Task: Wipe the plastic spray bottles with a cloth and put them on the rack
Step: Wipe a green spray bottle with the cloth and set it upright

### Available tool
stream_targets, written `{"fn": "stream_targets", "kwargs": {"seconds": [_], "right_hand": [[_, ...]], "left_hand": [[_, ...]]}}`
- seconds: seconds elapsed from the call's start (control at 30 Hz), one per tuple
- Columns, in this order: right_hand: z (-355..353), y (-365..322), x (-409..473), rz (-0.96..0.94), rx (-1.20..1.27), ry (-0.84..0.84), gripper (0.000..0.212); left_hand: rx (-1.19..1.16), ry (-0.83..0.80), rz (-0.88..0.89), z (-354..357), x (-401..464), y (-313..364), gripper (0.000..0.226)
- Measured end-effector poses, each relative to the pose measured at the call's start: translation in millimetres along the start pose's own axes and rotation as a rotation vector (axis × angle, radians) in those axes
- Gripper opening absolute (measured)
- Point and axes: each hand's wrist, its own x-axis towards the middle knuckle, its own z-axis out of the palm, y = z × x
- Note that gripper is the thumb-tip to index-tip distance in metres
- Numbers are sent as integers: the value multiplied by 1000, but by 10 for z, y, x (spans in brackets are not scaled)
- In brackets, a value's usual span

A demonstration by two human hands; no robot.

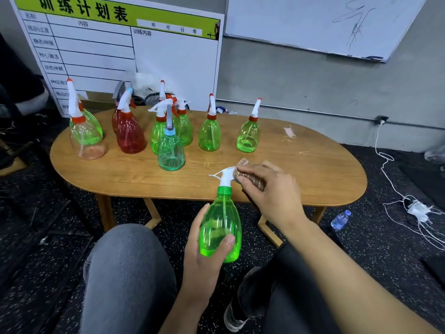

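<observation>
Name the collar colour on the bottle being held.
Green, on the held bottle, below its white trigger head; head view.

A cluster of spray bottles (168, 131) stood on the far left part of the oval table (313, 169). Before its near edge, the left hand (204, 251) held one spray bottle (220, 227), the right hand (272, 189) pressing a cloth (248, 171) against its nozzle.

Glossy plastic bottle (220, 227), rough cloth (250, 173)
</observation>
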Motion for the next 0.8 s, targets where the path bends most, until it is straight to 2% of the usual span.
{"fn": "stream_targets", "kwargs": {"seconds": [0.13,0.27,0.37,0.47,0.67,0.8], "right_hand": [[-22,83,-200,-40,-54,-63,32],[-100,192,-327,16,56,-129,28],[-190,158,-234,80,198,5,24],[-222,40,-45,70,210,98,25],[-77,69,155,45,124,28,31],[-102,81,167,64,172,79,26]], "left_hand": [[-27,20,-4,-9,22,3,71],[-63,52,-9,-12,35,32,74],[-71,55,-5,-13,32,30,71],[-62,41,-6,-10,25,24,68],[-32,13,6,-8,13,39,69],[-56,12,-12,-17,7,58,72]]}}
